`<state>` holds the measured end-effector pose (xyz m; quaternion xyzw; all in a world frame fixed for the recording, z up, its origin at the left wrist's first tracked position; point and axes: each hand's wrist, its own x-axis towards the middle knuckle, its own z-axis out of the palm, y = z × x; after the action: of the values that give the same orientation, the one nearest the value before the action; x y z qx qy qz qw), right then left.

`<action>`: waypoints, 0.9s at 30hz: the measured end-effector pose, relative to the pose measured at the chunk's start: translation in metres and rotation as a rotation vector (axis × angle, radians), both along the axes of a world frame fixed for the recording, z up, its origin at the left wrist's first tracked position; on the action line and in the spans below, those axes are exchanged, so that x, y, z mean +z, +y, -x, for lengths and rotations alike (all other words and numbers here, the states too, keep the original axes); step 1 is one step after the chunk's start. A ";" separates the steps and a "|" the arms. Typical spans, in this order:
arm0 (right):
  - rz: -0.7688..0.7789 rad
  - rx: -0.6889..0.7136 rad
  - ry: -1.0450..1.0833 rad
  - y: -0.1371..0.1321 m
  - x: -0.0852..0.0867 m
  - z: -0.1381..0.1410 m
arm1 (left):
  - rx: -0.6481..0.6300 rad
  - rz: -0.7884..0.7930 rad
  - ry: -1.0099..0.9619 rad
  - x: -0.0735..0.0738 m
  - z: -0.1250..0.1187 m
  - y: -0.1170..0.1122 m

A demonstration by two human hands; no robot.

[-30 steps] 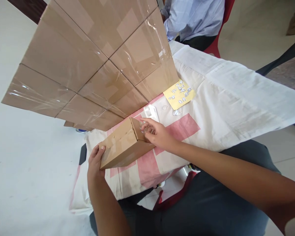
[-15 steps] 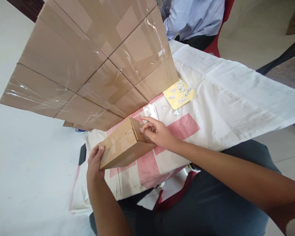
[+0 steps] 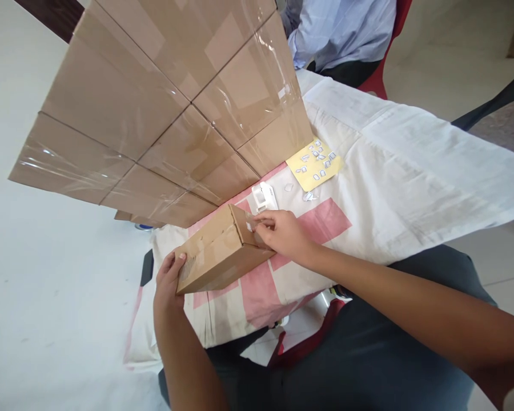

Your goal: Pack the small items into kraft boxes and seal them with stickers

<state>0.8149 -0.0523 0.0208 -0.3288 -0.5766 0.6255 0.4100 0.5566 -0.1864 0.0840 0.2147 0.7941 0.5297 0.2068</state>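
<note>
A brown cardboard box (image 3: 216, 251) lies on the cloth-covered table, directly in front of me. My left hand (image 3: 168, 282) is closed around its near left end, thumb on top by some printed text. At the opposite end face, my right hand (image 3: 285, 235) has thumb and forefinger pinched at a small white sticker (image 3: 249, 226). The sticker lies against the cardboard, its edge at the fingertips. Just beyond the box is a white plastic object (image 3: 264, 196), kind unclear. Several small white stickers with dark borders rest on a yellow sheet (image 3: 309, 181) farther right.
A wall of taped cardboard boxes (image 3: 167, 114) stands along the table's far left side. Loose white scraps (image 3: 309, 196) lie near the yellow sheet. A dark flat object (image 3: 147, 268) sits at the left edge. Another person in a light blue shirt (image 3: 346, 28) sits beyond.
My right hand's fingers have drawn slightly back and curled closer, leaving more of the sticker visible on the end face. My left hand keeps its hold on the box. The view has shifted slightly.
</note>
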 end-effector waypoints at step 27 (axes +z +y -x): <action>-0.653 0.327 -0.342 -0.010 -0.001 -0.028 | -0.337 -0.256 -0.327 -0.011 0.008 -0.002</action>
<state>0.8426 -0.0623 0.0200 -0.1844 -0.8499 0.4024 0.2859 0.5491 -0.1889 0.0726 0.2800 0.6298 0.6114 0.3887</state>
